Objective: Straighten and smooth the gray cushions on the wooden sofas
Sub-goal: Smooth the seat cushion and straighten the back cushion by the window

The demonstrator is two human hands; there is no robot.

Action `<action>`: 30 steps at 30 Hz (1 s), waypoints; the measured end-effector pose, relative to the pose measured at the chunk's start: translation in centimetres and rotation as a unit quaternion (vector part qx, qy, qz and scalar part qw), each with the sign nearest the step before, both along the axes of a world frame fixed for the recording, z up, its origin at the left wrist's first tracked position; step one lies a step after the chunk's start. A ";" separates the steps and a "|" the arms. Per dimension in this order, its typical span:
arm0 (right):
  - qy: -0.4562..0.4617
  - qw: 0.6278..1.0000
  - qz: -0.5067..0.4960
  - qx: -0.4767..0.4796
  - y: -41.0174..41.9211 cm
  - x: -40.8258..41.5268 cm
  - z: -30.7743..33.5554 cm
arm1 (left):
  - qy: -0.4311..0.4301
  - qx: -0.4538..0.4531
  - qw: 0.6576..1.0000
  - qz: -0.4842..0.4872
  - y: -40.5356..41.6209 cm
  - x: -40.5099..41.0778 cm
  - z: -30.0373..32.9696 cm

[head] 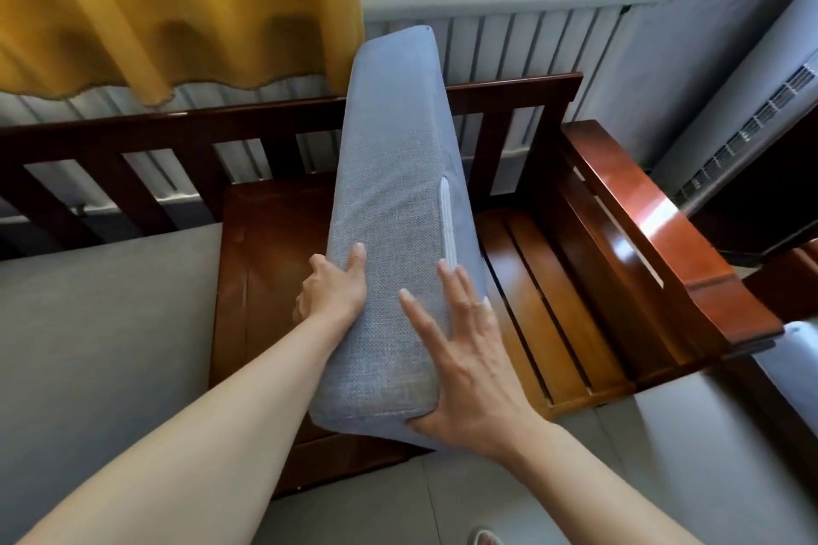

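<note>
Gray cushion (389,208) stands on edge over the sofa's bare wooden slats (544,301), far end pointing toward twelve o'clock. My left hand (332,288) clasps its nine-o'clock side; my right hand (460,350) lies flat along it, thumb hooked under the corner. I judge it unseated, smoothing still ahead; another cushion (102,323) already lies flat at nine o'clock.

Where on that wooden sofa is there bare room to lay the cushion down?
The bare wooden slats, bordered by the armrest on the right and the backrest rails behind, are free. Leftward, another gray cushion already covers the seat.
</note>
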State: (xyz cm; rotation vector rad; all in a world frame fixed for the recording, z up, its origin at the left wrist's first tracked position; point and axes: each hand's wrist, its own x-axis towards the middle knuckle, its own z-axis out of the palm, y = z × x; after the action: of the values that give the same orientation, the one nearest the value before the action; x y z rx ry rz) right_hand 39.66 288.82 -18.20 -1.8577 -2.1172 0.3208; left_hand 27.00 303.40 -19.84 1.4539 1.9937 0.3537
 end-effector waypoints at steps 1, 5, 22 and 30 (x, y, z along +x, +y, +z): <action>0.045 0.998 -0.037 -0.023 -0.4 0.2 0.0 | -0.006 0.001 1.000 0.004 -0.2 0.2 -0.1; 0.042 0.990 -0.059 -0.123 -0.8 0.7 0.3 | -0.010 -0.011 0.999 0.033 -0.9 0.7 -0.2; -0.004 0.990 0.038 -0.133 -3.5 -3.4 -5.5 | -0.114 -0.131 0.959 0.224 -5.9 -3.7 -7.9; 0.021 0.991 0.019 -0.128 -2.0 -7.0 -8.0 | -0.156 -0.126 0.957 0.208 -4.9 -6.7 -10.4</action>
State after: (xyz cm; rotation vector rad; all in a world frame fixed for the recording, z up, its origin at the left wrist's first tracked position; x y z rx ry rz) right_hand 32.67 286.82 -26.18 -1.9280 -2.1708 0.6633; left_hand 20.32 298.49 -30.27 0.7608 1.9838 0.4563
